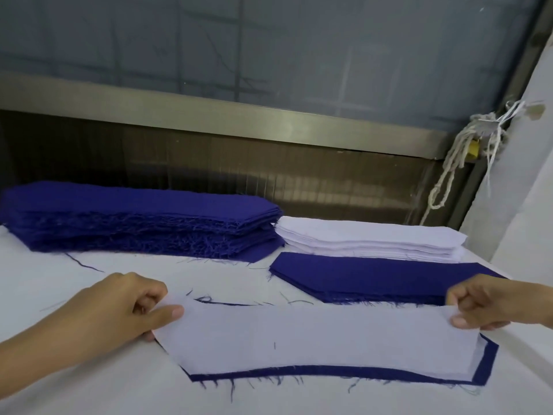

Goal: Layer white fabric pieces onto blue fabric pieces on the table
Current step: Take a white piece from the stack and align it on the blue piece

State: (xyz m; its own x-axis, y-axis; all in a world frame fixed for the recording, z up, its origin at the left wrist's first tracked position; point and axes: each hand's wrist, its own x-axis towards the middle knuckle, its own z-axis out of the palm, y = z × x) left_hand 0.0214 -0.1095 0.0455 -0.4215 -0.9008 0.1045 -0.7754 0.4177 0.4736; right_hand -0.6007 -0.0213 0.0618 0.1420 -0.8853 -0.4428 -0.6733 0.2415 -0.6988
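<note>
Here, table [89, 393]: white-covered, it carries everything around the white piece.
Blue stack [134, 223]: tall and frayed, beyond the white piece's left half.
White piece [314, 336]: stretched between your hands, lying on the blue piece.
White stack [368, 238]: beyond the white piece's right half.
Blue pile [374, 277]: low, between white stack and white piece.
Blue piece [487, 362]: under the white piece, rim showing near and right.
Left hand [119, 307]: thumb extended over the white piece's left end, fingers curled, pinching it.
Right hand [484, 304]: thumb and curled fingers pinch its right end.
</note>
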